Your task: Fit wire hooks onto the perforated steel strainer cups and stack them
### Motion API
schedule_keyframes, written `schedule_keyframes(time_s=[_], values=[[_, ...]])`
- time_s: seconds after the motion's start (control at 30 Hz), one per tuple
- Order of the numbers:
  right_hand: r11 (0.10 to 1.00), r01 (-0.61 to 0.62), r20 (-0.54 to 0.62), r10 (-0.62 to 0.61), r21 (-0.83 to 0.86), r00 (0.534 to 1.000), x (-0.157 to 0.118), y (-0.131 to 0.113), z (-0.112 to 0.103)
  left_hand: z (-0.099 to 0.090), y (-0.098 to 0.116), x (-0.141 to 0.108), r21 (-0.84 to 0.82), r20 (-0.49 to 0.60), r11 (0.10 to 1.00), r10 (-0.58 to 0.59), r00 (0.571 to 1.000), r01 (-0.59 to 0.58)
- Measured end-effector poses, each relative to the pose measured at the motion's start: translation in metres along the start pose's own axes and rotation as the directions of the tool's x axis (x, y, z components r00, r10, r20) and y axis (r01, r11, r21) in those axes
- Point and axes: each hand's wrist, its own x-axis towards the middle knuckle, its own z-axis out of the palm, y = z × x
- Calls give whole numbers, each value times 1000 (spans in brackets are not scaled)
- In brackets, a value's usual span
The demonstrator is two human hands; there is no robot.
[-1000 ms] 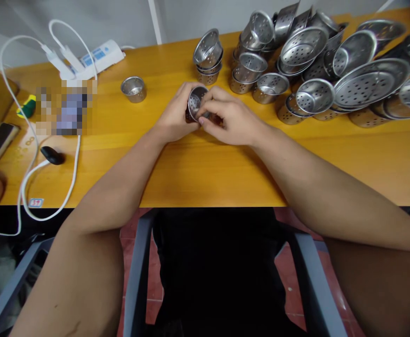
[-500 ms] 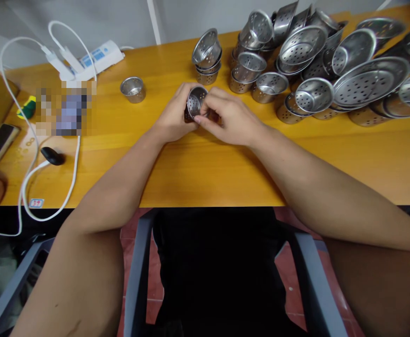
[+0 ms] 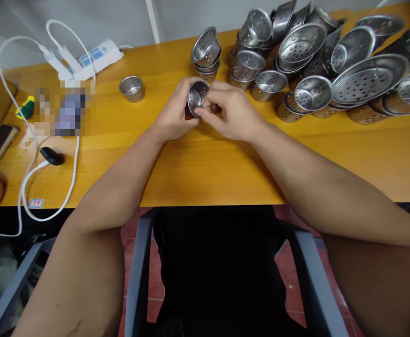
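Over the bench (image 3: pixel 205 178), our left hand (image 3: pixel 177 111) is gripping a metal cup (image 3: pixel 195 95), mouth facing us, probably to steady it, while our right hand (image 3: pixel 231 110) is pinching at its rim, whether metal or something small we cannot tell.

Held cup (image 3: pixel 195 93): between left hand (image 3: pixel 177 110) and right hand (image 3: pixel 231 110). On table (image 3: pixel 205 178): lone cup (image 3: pixel 132 89), left; stack (image 3: pixel 206 51), behind; pile (image 3: pixel 369 82), back right.

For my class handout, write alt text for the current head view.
A person's left hand grips a tilted, perforated metal cup at a yellow-brown table, with the right hand at its rim. Perforated metal containers crowd the right; one small cup stands further left.
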Motion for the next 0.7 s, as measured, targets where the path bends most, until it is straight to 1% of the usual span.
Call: schedule_keyframes(time_s=[0.07, 0.17, 0.27, 0.33, 0.4, 0.43, 0.47, 0.5, 0.53, 0.57, 0.6, 0.63, 0.7], values=[[999, 15, -40, -13, 37, 999, 1, 3, -1, 0, 1, 0, 13, 4, 1000, -3, 1000, 2], [986, 41, -101, -25, 159, 995, 1, 8, -6, 2, 6, -3, -5, 14, 1000, -12, 1000, 12], [960, 58, -91, -35, 272, 995, -2, 9, -11, 1, 4, -5, -10, 25, 1000, -3, 1000, 3], [954, 66, -80, -45, 292, 996, -4, 9, -13, -5, -10, -1, 26, -4, 1000, -3, 1000, 3], [962, 76, -78, -57, 263, 995, -7, 9, -13, -16, -35, 8, 101, -73, 995, 21, 997, -13], [969, 77, -70, -62, 236, 996, -9, 11, -13, -24, -50, 13, 158, -113, 987, 53, 992, -35], [976, 77, -55, -67, 205, 996, -10, 13, -13, -33, -65, 19, 229, -173, 972, 102, 980, -61], [981, 78, -37, -73, 175, 997, -11, 16, -13, -42, -78, 23, 302, -267, 950, 162, 950, -76], [986, 78, -14, -77, 146, 997, -12, 20, -12, -51, -88, 25, 360, -390, 931, 208, 897, -59], [989, 78, 12, -80, 122, 997, -13, 25, -12, -59, -93, 26, 372, -497, 928, 193, 846, 7], [992, 79, 34, -83, 102, 996, -13, 30, -12, -67, -94, 24, 360, -575, 929, 150, 804, 83], [993, 84, 49, -88, 89, 995, -12, 35, -11, -73, -92, 21, 345, -588, 925, 79, 805, 161], [993, 90, 58, -94, 73, 994, -11, 43, -9, -82, -83, 14, 304, -629, 899, -59, 775, 315]])
